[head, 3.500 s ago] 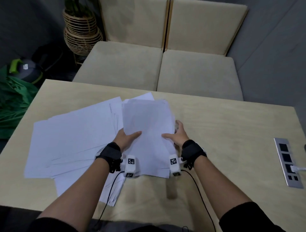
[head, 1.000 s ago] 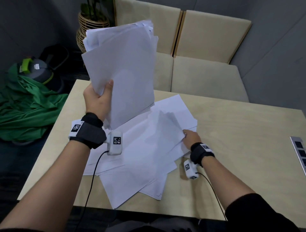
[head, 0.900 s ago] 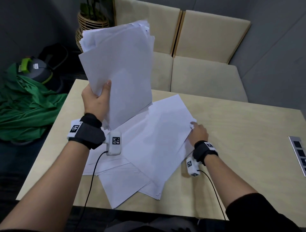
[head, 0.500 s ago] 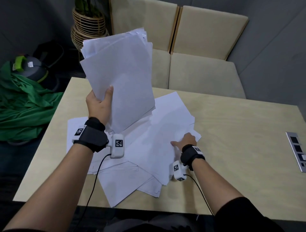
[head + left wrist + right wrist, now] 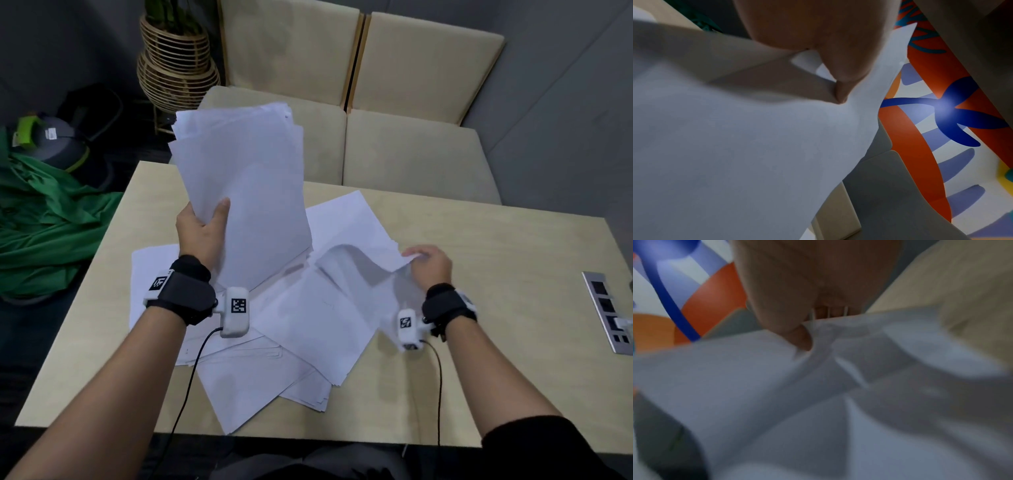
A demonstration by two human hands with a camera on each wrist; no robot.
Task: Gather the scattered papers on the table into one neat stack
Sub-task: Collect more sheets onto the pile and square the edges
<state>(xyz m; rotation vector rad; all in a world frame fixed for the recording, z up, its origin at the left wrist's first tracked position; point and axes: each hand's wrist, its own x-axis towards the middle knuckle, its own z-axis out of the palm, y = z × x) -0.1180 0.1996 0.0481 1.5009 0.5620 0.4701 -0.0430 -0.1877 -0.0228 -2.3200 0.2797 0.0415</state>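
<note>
My left hand (image 5: 202, 228) holds a bundle of white papers (image 5: 245, 192) upright above the table, thumb pressed on its front; the left wrist view shows that thumb (image 5: 840, 91) on the bundle (image 5: 735, 154). Several loose white sheets (image 5: 274, 342) lie overlapping on the light wooden table (image 5: 513, 267). My right hand (image 5: 426, 262) pinches the right edge of one sheet (image 5: 363, 263) and lifts it so it curls off the pile. In the blurred right wrist view, the thumb (image 5: 799, 337) sits on the raised sheet (image 5: 777, 386).
A metal power-socket panel (image 5: 608, 308) with a plug is set into the table at the right edge. Two beige cushioned seats (image 5: 411, 157) stand behind the table. A wicker plant stand (image 5: 176, 65), green cloth (image 5: 48, 219) and a grey vacuum (image 5: 58, 144) are on the floor at left.
My right hand moved right along the pile and took hold of a sheet's edge, which now curls up. My left hand lowered the bundle slightly and keeps gripping it.
</note>
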